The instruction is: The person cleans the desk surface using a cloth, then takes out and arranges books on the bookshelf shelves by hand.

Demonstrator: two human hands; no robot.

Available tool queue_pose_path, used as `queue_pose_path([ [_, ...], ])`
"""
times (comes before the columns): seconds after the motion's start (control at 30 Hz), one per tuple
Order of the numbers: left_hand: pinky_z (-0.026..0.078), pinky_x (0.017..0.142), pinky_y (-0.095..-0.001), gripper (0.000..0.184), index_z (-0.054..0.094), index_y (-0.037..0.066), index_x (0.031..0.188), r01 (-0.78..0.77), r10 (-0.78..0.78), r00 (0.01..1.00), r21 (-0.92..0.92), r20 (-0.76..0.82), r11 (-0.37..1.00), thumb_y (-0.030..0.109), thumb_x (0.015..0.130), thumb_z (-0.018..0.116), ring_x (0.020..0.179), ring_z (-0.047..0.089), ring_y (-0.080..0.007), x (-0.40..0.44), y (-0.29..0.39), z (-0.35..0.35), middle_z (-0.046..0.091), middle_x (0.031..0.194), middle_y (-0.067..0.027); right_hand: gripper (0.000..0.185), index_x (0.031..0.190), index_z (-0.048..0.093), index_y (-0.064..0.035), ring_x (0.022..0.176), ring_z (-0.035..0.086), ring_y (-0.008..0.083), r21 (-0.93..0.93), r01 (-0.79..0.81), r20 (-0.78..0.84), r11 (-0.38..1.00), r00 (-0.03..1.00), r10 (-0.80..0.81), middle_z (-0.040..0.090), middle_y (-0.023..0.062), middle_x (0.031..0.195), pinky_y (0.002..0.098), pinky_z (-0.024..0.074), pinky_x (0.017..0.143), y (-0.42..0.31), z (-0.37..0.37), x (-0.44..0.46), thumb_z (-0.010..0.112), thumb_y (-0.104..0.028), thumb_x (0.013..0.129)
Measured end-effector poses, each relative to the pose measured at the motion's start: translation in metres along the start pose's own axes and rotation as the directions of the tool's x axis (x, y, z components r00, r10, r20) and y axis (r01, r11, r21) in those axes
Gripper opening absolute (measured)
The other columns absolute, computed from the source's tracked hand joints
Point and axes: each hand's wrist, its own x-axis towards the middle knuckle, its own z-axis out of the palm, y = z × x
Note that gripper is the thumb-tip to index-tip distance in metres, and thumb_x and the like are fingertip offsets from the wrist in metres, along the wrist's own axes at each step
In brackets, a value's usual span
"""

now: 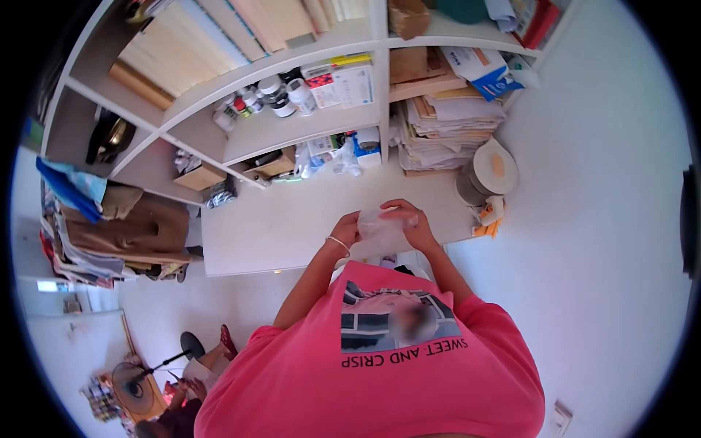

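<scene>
Between my two hands, above the front edge of the white desk (292, 226), is a thin, translucent plastic bag (381, 232). My left hand (349, 228), with a pale bangle at the wrist, pinches the bag's left side. My right hand (418, 230) grips the upper right part, and some of its fingers show through or behind the film. Whether anything lies inside the bag cannot be made out.
White shelves with books (197, 47) and pill bottles (276, 96) rise behind the desk. A paper stack (445, 135) and a lidded round container (478, 179) stand at the right. Behind on the left, a person sits near a standing fan (135, 387).
</scene>
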Motion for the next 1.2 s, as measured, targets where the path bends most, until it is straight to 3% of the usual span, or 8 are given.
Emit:
queue_pose_path([
  [0.1,0.052,0.081,-0.0351,0.038,0.049,0.003,0.122,-0.284,0.284,0.958,0.299,0.045,0.911,0.009,0.085,0.056,0.095,0.061,-0.021,-0.01,0.004,-0.004,0.061,0.107,-0.0092,0.04,0.11,0.064,-0.0069,0.095,0.058,0.0199,-0.255,0.218,0.118,0.942,0.974,-0.194,0.056,0.0113,0.114,0.0295,0.047,0.079,-0.009,0.001,0.002,0.054,0.001,0.072],
  [0.2,0.053,0.073,-0.0296,0.039,0.05,0.004,0.121,0.073,-0.104,0.993,-0.389,-0.06,0.918,0.009,0.083,0.06,0.088,0.062,-0.0183,-0.036,0.032,0.017,0.062,0.105,-0.0073,0.043,0.111,0.063,-0.0089,0.098,0.057,0.0223,-0.368,0.245,0.243,0.897,0.957,-0.161,0.054,0.0111,0.118,0.0308,0.0463,0.082,-0.034,0.005,0.011,0.057,0.0,0.07],
  [0.27,0.052,0.071,-0.0299,0.043,0.049,0.004,0.12,-0.236,0.286,0.946,0.28,-0.152,0.931,0.01,0.081,0.065,0.085,0.062,-0.0166,-0.045,0.03,0.017,0.062,0.105,-0.0057,0.043,0.112,0.062,-0.0092,0.098,0.057,0.0231,-0.329,0.256,0.335,0.909,0.931,-0.142,0.054,0.011,0.119,0.0313,0.0464,0.082,-0.052,0.008,0.013,0.059,0.0,0.07],
  [0.33,0.052,0.072,-0.0307,0.045,0.049,0.003,0.12,-0.264,0.326,0.933,0.33,-0.149,0.906,0.008,0.079,0.066,0.083,0.063,-0.0209,-0.049,0.034,0.012,0.062,0.105,-0.007,0.043,0.114,0.06,-0.0074,0.102,0.056,0.0239,0.464,-0.271,0.241,0.844,0.955,0.174,0.055,0.0118,0.119,0.0343,0.047,0.082,-0.062,0.005,0.018,0.061,0.0,0.071],
  [0.4,0.052,0.073,-0.0315,0.048,0.048,0.003,0.12,-0.294,0.37,0.917,0.369,-0.152,0.882,0.006,0.077,0.068,0.082,0.064,-0.0253,-0.049,0.033,0.01,0.062,0.105,-0.0084,0.042,0.114,0.059,-0.0056,0.098,0.058,0.0236,0.113,-0.261,0.229,0.959,0.946,0.231,0.057,0.0122,0.114,0.034,0.0493,0.077,-0.059,0.006,0.022,0.061,0.0,0.072],
  [0.7,0.049,0.082,-0.0363,0.042,0.058,0.014,0.114,-0.127,0.788,0.526,0.945,0.321,-0.3,0.013,0.074,0.066,0.1,0.058,-0.0266,-0.087,0.045,0.071,0.059,0.11,-0.0092,0.037,0.116,0.055,-0.0031,0.072,0.064,0.0183,0.064,-0.536,0.147,0.842,0.839,0.523,0.063,0.0117,0.092,0.0298,0.0555,0.059,-0.024,0.039,0.048,0.046,0.002,0.08],
  [0.87,0.05,0.076,-0.035,0.041,0.056,0.009,0.116,-0.239,0.845,0.528,0.97,0.087,0.049,0.005,0.076,0.063,0.088,0.061,-0.027,-0.075,0.025,0.02,0.062,0.094,-0.0116,0.038,0.123,0.05,-0.0046,0.081,0.061,0.0132,0.627,-0.631,0.383,0.456,0.76,0.525,0.06,0.0071,0.097,0.0277,0.0524,0.069,-0.061,0.047,0.053,0.054,-0.008,0.085],
  [1.2,0.047,0.064,-0.0263,0.038,0.045,0.0,0.116,-0.258,0.527,0.825,0.69,-0.207,0.676,-0.001,0.08,0.058,0.072,0.06,-0.0129,-0.104,0.031,-0.028,0.061,0.081,-0.0102,0.023,0.101,0.061,-0.002,0.064,0.056,0.0071,-0.026,-0.455,0.425,0.89,0.801,0.422,0.06,0.0015,0.075,0.0204,0.0426,0.055,-0.038,0.079,0.074,0.066,-0.009,0.079],
])
